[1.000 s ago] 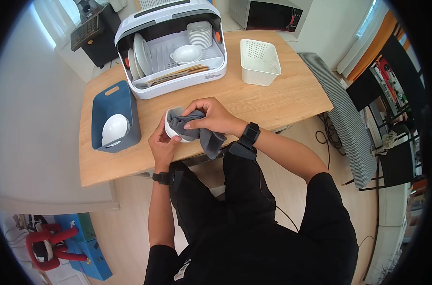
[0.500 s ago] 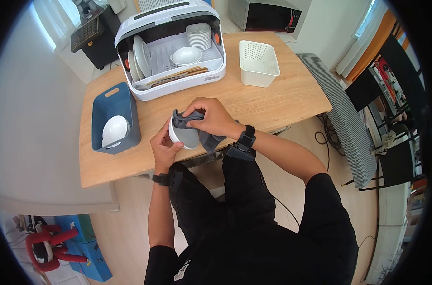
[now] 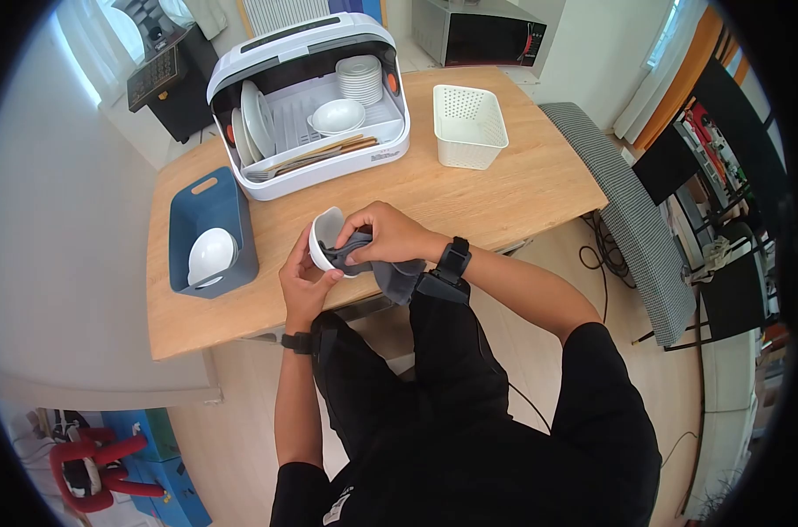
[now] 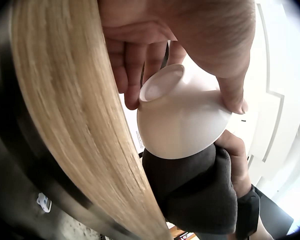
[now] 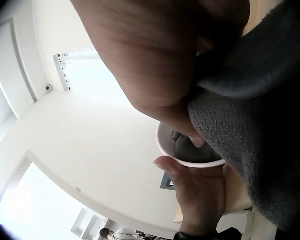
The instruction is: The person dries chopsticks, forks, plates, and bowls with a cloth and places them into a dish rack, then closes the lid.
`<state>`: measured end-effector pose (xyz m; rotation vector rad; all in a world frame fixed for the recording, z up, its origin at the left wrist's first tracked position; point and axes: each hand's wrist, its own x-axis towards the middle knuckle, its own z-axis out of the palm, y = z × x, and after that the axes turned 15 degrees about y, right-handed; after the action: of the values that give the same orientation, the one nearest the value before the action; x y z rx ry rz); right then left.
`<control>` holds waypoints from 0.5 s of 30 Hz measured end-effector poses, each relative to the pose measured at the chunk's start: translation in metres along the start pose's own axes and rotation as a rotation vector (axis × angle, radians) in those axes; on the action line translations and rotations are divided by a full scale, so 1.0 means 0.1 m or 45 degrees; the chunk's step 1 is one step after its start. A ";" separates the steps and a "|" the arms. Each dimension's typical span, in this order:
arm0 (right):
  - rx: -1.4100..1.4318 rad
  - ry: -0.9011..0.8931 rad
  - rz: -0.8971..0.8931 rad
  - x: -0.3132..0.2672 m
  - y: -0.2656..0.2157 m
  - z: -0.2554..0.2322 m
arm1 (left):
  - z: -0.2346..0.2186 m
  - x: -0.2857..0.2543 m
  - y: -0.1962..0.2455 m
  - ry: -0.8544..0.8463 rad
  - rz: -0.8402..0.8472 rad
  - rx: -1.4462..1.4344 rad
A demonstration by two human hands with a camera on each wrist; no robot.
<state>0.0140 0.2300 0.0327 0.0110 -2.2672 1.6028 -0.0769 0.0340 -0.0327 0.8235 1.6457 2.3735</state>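
Note:
Over the near edge of the table, my left hand holds a white bowl tilted on its side, thumb at the rim and fingers around its base. My right hand pinches a dark grey cloth and presses part of it inside the bowl. The rest of the cloth hangs below that hand, towards the lap. In the right wrist view, the bunched cloth covers much of the picture, and the fingertips reach past the bowl's rim. The bowl's inside is partly hidden by the cloth and fingers.
A blue bin with white bowls inside stands at the table's left. Behind the hands is an open white dish rack holding plates, a bowl, stacked small dishes and cutlery. A cream perforated basket stands at the right on the wooden table.
My right hand has moved the cloth from the bowl's upper rim down into its inside. The left hand keeps its grip on the bowl. The head view has tilted slightly upward.

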 end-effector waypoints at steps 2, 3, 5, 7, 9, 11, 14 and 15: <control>0.038 0.041 0.037 0.02 0.00 0.02 | -0.01 0.01 0.00 -0.007 -0.004 -0.014; 0.078 0.076 0.075 0.02 -0.01 0.04 | -0.01 0.00 0.00 -0.019 0.011 0.014; 0.058 0.159 0.039 0.03 -0.02 0.08 | -0.02 0.00 0.02 -0.030 0.025 0.045; 0.038 0.241 0.003 0.04 -0.02 0.10 | -0.02 0.01 0.03 0.002 0.040 0.094; 0.101 0.371 -0.010 0.08 -0.05 0.09 | 0.02 0.02 0.05 0.083 0.032 0.032; 0.082 0.439 -0.016 0.07 -0.10 0.03 | -0.01 0.05 0.07 0.146 0.073 0.067; 0.048 0.499 0.056 0.04 -0.13 -0.11 | 0.00 0.03 0.07 0.322 0.101 0.026; 0.025 0.503 0.089 0.03 -0.07 -0.15 | 0.01 0.02 0.10 0.330 0.093 0.034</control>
<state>0.0171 0.2415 0.0438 -0.3518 -1.9639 1.5046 -0.0759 0.0314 -0.0229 0.6105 1.7709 2.6081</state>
